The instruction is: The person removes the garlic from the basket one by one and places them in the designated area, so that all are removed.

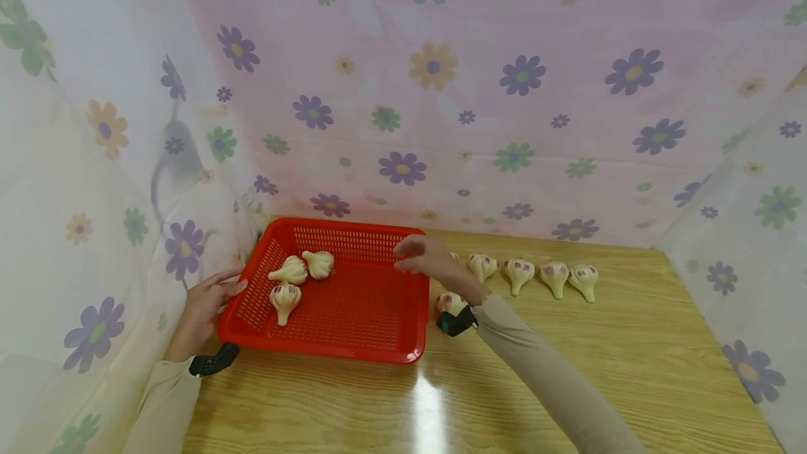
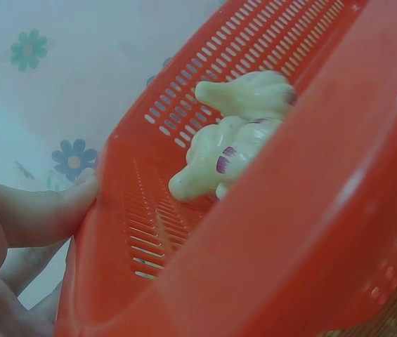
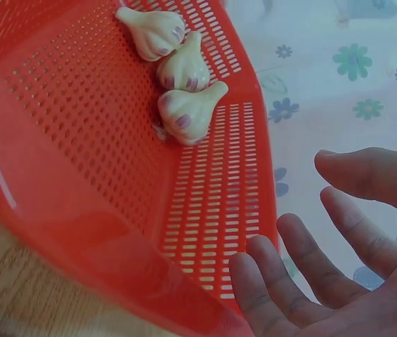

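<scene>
A red plastic basket (image 1: pixel 324 350) with slotted walls stands on the table. Three garlic bulbs (image 1: pixel 286 297) lie close together in its left part; the right wrist view also shows these bulbs (image 3: pixel 186 112). My left hand (image 1: pixel 203 308) holds the basket's left end, its thumb (image 2: pixel 57 210) on the rim and the other fingers outside the wall. Over the basket's right rim hovers my right hand (image 1: pixel 430 258), holding nothing, its fingers (image 3: pixel 310 260) spread and slightly bent in the right wrist view.
To the right of the basket, a row of garlic bulbs (image 1: pixel 519 273) runs along the back of the wooden table (image 1: pixel 567 356). Another bulb (image 1: pixel 449 302) lies beside the basket, partly covered by my right wrist's black camera (image 1: pixel 457 321). Flowered cloth (image 1: pixel 466 139) encloses the back and sides.
</scene>
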`<state>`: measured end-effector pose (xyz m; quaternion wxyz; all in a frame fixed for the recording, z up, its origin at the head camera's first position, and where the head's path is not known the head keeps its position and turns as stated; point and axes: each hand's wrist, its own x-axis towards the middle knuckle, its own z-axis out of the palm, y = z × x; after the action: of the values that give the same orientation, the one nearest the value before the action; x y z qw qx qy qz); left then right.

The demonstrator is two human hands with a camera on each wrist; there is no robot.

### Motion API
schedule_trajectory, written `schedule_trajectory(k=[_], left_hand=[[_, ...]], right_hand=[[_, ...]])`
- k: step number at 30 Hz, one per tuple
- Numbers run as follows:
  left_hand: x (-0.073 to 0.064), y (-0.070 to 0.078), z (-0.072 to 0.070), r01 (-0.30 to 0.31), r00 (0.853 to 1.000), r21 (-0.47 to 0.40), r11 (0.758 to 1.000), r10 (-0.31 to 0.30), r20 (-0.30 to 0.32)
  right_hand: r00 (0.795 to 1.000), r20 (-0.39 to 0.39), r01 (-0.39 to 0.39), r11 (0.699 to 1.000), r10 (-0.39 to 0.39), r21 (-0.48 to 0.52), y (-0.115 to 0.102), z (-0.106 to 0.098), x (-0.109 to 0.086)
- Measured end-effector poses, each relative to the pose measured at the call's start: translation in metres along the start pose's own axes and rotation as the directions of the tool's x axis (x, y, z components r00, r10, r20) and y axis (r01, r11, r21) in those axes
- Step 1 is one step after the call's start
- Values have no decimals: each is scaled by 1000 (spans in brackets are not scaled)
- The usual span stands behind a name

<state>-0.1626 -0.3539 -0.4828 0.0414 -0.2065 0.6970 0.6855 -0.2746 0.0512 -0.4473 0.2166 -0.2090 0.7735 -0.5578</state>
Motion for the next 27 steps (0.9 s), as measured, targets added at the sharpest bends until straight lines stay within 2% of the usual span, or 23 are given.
schedule_trajectory(k=[10,18,27], left_hand=[[1,0,1,4,1000,-30,1000,-4,-8],[0,-1,-1,-6,1000,4,1000,6,2],[-1,2,2,-4,1000,-21,1000,4,-13]], right_hand=[[1000,-10,-11,1000,11,-8,-2,10,15],[1000,14,-28,999,28,17,-5,18,23],[999,39,-21,1000,21,-1,-8,39,39]])
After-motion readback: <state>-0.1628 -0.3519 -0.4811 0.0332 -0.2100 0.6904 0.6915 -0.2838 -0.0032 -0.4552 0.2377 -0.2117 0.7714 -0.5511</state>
